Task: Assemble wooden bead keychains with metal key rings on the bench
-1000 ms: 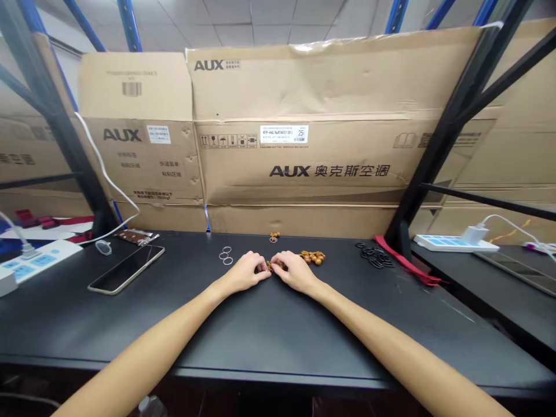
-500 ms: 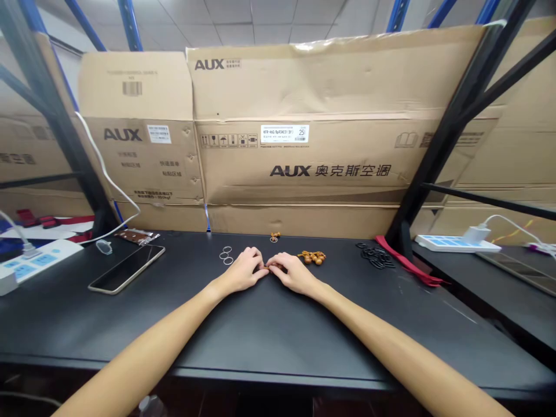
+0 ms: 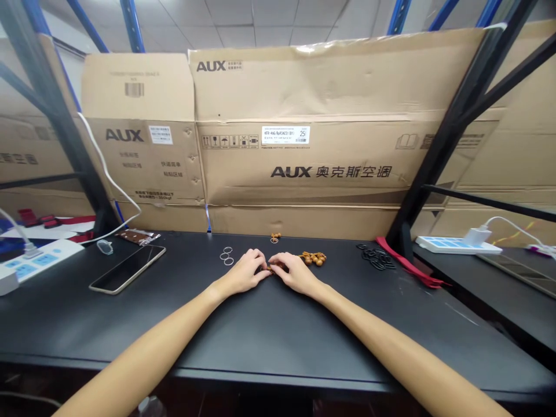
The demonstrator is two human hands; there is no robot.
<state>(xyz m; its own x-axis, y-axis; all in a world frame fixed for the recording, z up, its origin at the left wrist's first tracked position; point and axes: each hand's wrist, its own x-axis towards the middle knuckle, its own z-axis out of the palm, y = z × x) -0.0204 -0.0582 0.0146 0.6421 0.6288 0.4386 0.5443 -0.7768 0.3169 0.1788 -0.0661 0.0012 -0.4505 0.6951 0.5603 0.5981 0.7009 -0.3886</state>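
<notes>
Both hands are close together at the middle of the tabletop (image 3: 278, 330). The left hand (image 3: 246, 271) and right hand (image 3: 296, 272) pinch a small brown item (image 3: 271, 270) between their fingertips; its form is largely hidden by the fingers. Just beside the right hand lies a cluster of brown pieces (image 3: 316, 259). Three metal rings (image 3: 226, 259) lie near the left hand. Beyond the hands, near the cardboard (image 3: 339, 92), rests a brown piece with a ring (image 3: 275, 237). Further right, black loops (image 3: 377, 256) lie beside a red strap (image 3: 406, 264). A phone (image 3: 128, 269) lies at left.
</notes>
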